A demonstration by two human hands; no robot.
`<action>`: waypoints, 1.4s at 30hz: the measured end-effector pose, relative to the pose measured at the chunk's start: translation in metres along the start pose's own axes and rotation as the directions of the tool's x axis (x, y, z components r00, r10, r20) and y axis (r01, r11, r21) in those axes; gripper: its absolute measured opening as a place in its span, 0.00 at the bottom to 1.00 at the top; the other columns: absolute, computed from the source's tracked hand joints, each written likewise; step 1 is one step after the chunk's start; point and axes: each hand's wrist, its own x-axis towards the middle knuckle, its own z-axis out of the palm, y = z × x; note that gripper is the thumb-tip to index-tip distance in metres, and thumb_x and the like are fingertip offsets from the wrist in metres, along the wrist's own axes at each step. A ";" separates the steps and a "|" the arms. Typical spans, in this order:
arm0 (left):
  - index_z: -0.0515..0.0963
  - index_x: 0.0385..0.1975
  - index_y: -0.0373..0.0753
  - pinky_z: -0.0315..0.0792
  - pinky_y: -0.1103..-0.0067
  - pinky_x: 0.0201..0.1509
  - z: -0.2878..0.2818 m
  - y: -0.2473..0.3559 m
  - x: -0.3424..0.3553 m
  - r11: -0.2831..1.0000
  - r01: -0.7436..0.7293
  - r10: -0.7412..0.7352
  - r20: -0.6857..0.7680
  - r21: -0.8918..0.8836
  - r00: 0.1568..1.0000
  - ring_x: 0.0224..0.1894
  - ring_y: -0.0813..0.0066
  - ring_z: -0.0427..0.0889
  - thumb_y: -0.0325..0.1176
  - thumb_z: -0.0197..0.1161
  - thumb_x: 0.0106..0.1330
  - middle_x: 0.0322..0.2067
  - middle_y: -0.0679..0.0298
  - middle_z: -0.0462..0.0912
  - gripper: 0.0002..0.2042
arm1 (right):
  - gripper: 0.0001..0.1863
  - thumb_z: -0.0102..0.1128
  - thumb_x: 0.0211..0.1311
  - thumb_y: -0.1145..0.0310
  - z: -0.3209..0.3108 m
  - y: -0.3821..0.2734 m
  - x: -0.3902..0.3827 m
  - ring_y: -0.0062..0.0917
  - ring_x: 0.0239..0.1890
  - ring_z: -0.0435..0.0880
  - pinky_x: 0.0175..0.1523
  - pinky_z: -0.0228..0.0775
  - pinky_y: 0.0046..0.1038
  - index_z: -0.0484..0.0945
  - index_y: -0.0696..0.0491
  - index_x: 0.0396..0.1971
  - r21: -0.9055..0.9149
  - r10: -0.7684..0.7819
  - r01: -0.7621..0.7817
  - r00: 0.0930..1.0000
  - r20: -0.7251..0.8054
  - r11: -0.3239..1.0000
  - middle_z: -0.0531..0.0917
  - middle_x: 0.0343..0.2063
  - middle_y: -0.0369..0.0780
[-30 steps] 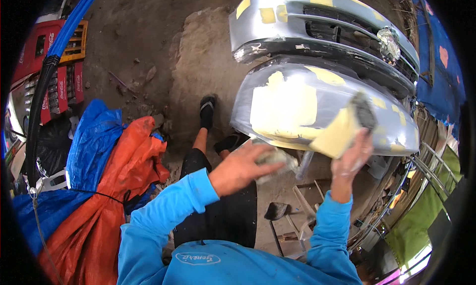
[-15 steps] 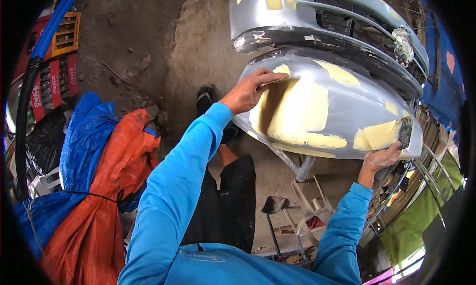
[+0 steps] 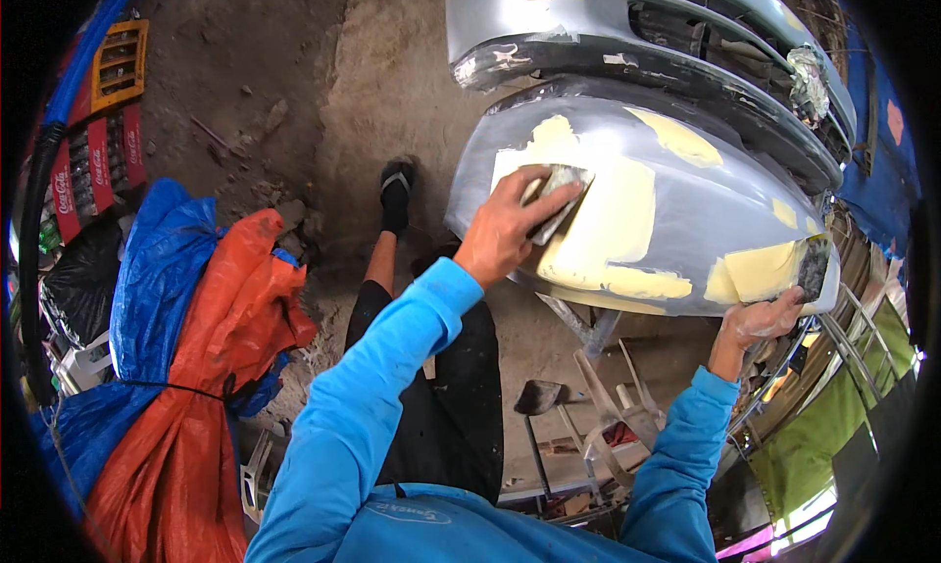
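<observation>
A silver-grey car bumper [image 3: 720,205] patched with pale yellow filler lies in front of me. My left hand [image 3: 505,225] is closed on a worn, flat grey sanding pad [image 3: 559,202], held against or just over the large filler patch [image 3: 622,215] on the bumper's left part. Whether the pad fully touches the surface I cannot tell. At the bumper's right end, my dusty right hand [image 3: 767,318] grips its near edge, fingers over the edge beside a dark rectangular opening [image 3: 813,267]. The fingers' undersides are hidden.
A second silver bumper [image 3: 549,24] lies just beyond. Metal stand legs [image 3: 593,328] show beneath the near one. A small shovel [image 3: 539,398] and wooden pieces [image 3: 622,416] lie below. Orange and blue tarps [image 3: 230,357] stand bundled at left, with crates [image 3: 98,166] behind.
My left hand has moved right and slightly down across the filler with the pad, which now shows its flat face. One foot has shifted left. The right hand keeps its grip.
</observation>
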 end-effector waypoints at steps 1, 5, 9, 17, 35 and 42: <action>0.74 0.63 0.57 0.72 0.63 0.64 0.004 0.003 -0.010 1.000 0.011 -0.011 -0.015 0.001 1.000 0.61 0.45 0.72 0.11 0.61 0.45 0.60 0.50 0.70 0.42 | 0.26 0.49 0.73 0.58 0.000 0.001 0.000 0.38 0.53 0.78 0.61 0.68 0.36 0.73 0.70 0.53 -0.013 -0.012 0.012 1.000 0.002 1.000 0.78 0.54 0.52; 0.76 0.62 0.58 0.72 0.63 0.65 0.021 0.007 -0.050 1.000 -0.006 0.007 -0.077 0.009 0.997 0.64 0.45 0.70 0.14 0.71 0.43 0.62 0.52 0.68 0.42 | 0.26 0.48 0.74 0.58 -0.006 0.007 0.004 0.38 0.52 0.78 0.61 0.68 0.35 0.74 0.70 0.51 -0.066 0.008 -0.008 1.000 -0.003 0.998 0.78 0.54 0.52; 0.76 0.62 0.58 0.72 0.65 0.66 -0.005 0.005 -0.075 0.999 -0.048 0.048 0.095 -0.009 0.994 0.66 0.47 0.69 0.11 0.69 0.43 0.62 0.53 0.68 0.42 | 0.25 0.49 0.73 0.59 -0.004 0.005 0.006 0.38 0.52 0.79 0.60 0.69 0.36 0.75 0.70 0.51 -0.110 -0.043 0.040 0.999 -0.027 0.993 0.78 0.53 0.53; 0.74 0.63 0.57 0.73 0.67 0.65 -0.062 -0.027 0.040 0.976 -0.013 0.032 0.083 -0.219 0.996 0.61 0.49 0.75 0.14 0.52 0.65 0.60 0.52 0.72 0.31 | 0.25 0.49 0.73 0.60 -0.002 -0.002 -0.001 0.38 0.53 0.78 0.60 0.69 0.36 0.74 0.69 0.54 -0.012 0.039 -0.039 0.999 0.020 0.999 0.78 0.54 0.52; 0.75 0.62 0.61 0.73 0.64 0.66 -0.010 0.006 -0.002 0.997 -0.074 0.069 0.128 0.038 0.989 0.63 0.45 0.71 0.15 0.70 0.46 0.63 0.52 0.68 0.41 | 0.23 0.47 0.75 0.62 0.001 -0.008 -0.002 0.38 0.51 0.78 0.60 0.68 0.35 0.75 0.69 0.51 -0.087 -0.052 0.053 0.999 0.016 0.995 0.79 0.52 0.52; 0.76 0.61 0.61 0.73 0.62 0.66 -0.001 0.024 -0.065 0.988 -0.120 0.112 0.088 0.099 0.990 0.64 0.48 0.70 0.14 0.69 0.46 0.60 0.53 0.69 0.41 | 0.25 0.48 0.74 0.60 0.006 -0.010 -0.004 0.37 0.50 0.80 0.57 0.71 0.35 0.73 0.69 0.53 -0.051 -0.002 0.002 1.000 0.011 0.999 0.79 0.52 0.52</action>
